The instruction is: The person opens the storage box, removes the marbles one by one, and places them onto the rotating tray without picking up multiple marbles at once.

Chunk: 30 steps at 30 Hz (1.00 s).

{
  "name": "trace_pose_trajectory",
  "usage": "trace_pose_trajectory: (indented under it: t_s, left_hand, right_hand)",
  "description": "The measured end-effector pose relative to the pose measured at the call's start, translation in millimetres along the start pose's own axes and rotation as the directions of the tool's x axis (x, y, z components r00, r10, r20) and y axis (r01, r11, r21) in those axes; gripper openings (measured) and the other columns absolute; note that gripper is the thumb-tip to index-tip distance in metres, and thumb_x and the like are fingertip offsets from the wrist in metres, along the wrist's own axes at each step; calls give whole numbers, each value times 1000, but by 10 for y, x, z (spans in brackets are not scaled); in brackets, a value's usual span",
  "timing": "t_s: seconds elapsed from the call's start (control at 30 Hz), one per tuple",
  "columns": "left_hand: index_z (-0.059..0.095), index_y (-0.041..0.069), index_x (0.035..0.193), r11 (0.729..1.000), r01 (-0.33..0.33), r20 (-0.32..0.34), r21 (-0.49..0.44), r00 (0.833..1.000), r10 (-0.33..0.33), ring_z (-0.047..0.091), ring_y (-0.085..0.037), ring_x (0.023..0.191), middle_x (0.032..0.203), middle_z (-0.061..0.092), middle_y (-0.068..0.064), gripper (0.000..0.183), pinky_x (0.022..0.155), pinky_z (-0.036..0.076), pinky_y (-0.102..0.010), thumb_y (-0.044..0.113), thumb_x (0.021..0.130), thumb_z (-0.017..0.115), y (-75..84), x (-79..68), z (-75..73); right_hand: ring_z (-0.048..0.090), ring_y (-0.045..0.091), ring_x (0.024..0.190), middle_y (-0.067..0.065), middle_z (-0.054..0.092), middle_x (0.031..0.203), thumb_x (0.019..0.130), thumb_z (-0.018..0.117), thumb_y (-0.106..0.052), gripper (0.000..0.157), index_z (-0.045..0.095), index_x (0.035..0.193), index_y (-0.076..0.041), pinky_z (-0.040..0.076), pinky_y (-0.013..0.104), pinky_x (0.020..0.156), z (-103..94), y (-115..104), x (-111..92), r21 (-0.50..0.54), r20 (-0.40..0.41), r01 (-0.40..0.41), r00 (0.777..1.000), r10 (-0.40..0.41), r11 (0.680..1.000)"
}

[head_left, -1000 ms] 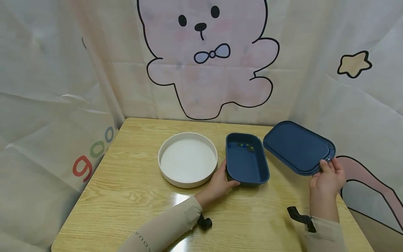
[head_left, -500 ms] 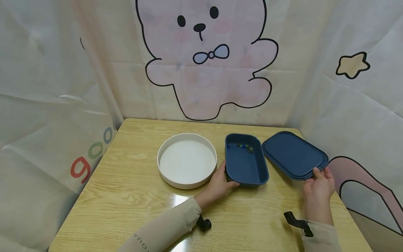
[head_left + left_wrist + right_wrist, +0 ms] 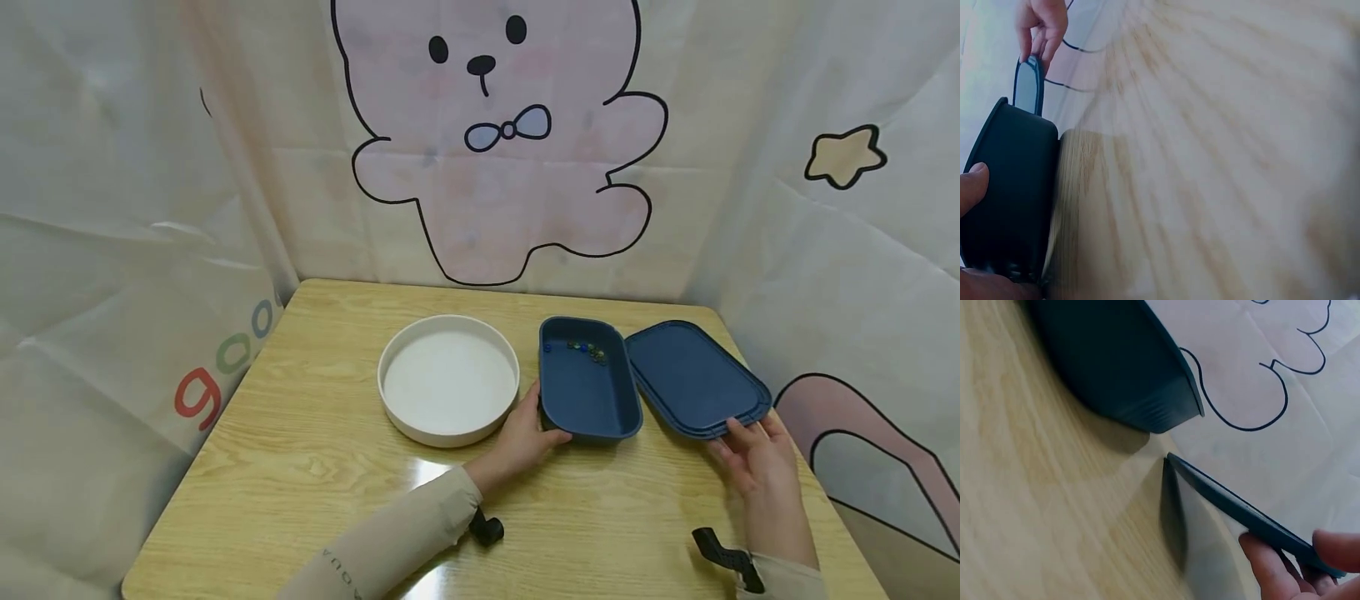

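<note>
A dark blue rectangular container stands on the table with several small coloured glass marbles near its far end. My left hand grips its near left corner, the thumb on the front wall and the fingers along the left side. To the right, my right hand pinches the near corner of the matching blue lid. In the right wrist view the lid slopes, its far edge low by the table and its held end raised, with thumb above and fingers beneath.
A round white tray sits left of the container, close to my left hand. The wooden table is bounded by a printed cloth behind and at both sides. Its right edge runs under my right arm.
My right hand has come down and a little to the left, lowering the lid towards the table beside the container. The left hand and container have stayed in place.
</note>
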<state>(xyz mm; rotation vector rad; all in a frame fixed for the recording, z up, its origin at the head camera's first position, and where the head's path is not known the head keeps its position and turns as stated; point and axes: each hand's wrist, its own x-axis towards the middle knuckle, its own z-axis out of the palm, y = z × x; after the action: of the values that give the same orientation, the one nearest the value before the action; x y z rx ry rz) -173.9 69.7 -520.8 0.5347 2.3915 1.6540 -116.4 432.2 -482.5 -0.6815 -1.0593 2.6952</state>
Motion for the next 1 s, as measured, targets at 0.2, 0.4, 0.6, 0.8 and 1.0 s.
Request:
trace_pose_trajectory:
  t_s: [0.2, 0.4, 0.6, 0.8, 1.0]
  left_hand:
    - [18, 13, 165, 1000, 1, 10, 2, 1000, -1, 34, -22, 152, 166, 35, -7, 103, 121, 35, -44, 23, 87, 85, 14, -12, -27]
    - [17, 11, 165, 1000, -15, 16, -19, 1000, 16, 33, -26, 152, 166, 33, -11, 102, 121, 33, -46, 21, 88, 84, 38, -20, -27]
    - [16, 15, 166, 1000, -3, 15, -17, 1000, 3, 32, -24, 152, 166, 32, -10, 103, 122, 33, -45, 22, 88, 83, 44, -5, -32]
    - [14, 11, 166, 1000, 1, 15, -7, 1000, -1, 30, -21, 153, 167, 31, -8, 104, 122, 33, -44, 22, 88, 83, 40, 19, -45]
    - [15, 11, 165, 1000, 7, 19, -5, 1000, -7, 31, -24, 153, 167, 30, -10, 102, 122, 33, -44, 21, 89, 82, 31, -7, -37]
  right_hand:
    - [74, 13, 92, -17, 48, 141, 99, 60, 7, 100, 0, 164, -39, 63, 43, 76, -70, -18, -2, -221, -82, -66, 995, 49, 973]
    - [73, 8, 88, -11, 22, 164, 99, 59, 8, 102, -4, 164, -38, 62, 37, 82, -94, -51, 16, -333, -160, -120, 985, 69, 935]
    - [69, 1, 87, -14, 1, 170, 99, 56, 9, 102, -7, 163, -40, 60, 36, 89, -104, -44, 45, -296, -209, -158, 973, 98, 942]
    - [69, 3, 88, -13, 0, 170, 97, 56, 14, 105, -5, 163, -40, 60, 38, 90, -112, -10, 54, -245, -213, -138, 973, 86, 960]
    - [69, 2, 90, -16, -3, 169, 98, 56, 13, 104, -7, 163, -38, 57, 41, 95, -119, 1, 26, -272, -190, -170, 974, 120, 947]
